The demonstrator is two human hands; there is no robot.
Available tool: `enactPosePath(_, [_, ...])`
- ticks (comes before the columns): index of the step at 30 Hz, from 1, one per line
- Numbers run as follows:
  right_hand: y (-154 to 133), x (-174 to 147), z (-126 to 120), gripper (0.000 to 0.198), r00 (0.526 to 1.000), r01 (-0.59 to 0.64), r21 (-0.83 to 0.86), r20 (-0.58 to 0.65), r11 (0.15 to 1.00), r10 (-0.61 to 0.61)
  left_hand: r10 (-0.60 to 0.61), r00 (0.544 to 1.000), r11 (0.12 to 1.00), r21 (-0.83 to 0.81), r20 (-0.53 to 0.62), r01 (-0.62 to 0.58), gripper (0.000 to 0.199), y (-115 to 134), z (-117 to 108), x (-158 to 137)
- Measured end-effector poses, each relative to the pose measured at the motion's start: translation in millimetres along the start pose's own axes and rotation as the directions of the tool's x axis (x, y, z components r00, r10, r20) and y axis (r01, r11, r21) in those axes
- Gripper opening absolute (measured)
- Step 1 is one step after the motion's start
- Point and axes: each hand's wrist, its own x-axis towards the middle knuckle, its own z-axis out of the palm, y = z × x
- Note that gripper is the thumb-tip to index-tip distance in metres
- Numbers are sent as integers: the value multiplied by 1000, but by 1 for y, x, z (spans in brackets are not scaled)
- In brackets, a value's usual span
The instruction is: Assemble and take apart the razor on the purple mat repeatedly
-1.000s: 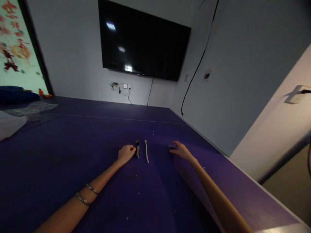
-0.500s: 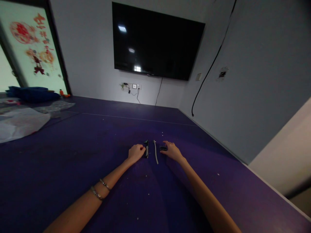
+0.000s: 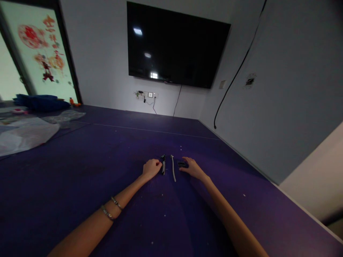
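Observation:
My left hand (image 3: 152, 168) rests on the purple tabletop with its fingers curled into a fist. Its knuckles are at the left edge of a slim black-and-silver tool (image 3: 163, 165) with an angled head, much like a razor; whether they touch cannot be made out. To the right of the tool, a short, slightly bent grey strip (image 3: 173, 168) lies lengthwise, apart from both hands. My right hand (image 3: 194, 169) has its thumb and forefinger spread around a small dark, partly see-through flat piece (image 3: 181, 164), and no firm grip shows.
A purple tabletop (image 3: 120, 214) reaches to the grey walls. White plastic sheeting (image 3: 29, 135) and a dark blue cloth bundle (image 3: 40, 102) lie at the far left. A black cable (image 3: 233, 75) hangs down the right wall. A television (image 3: 174, 46) is mounted ahead, above wall sockets (image 3: 150, 95).
The whole view has shifted slightly, so everything appears a little further right. My right hand sits slightly further from the small dark piece, showing more of it. My left hand keeps its place.

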Motion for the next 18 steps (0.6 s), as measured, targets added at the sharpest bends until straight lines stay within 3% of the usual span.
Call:
enactPosePath(8, [5, -9, 4, 59, 996, -7, 80, -93, 997, 14, -5, 1000, 1000, 7, 2, 5, 31, -2, 1, 1])
enactPosePath(13, [-19, -20, -7, 23, 964, -105, -109, -256, 988, 75, 3, 1000, 1000, 5, -1, -3, 32, -2, 1, 1])
enactPosePath(18, [-58, -26, -8, 33, 984, -177, -218, -63, 960, 167, -11, 1000, 1000, 14, 4, 11, 31, 0, 0, 0])
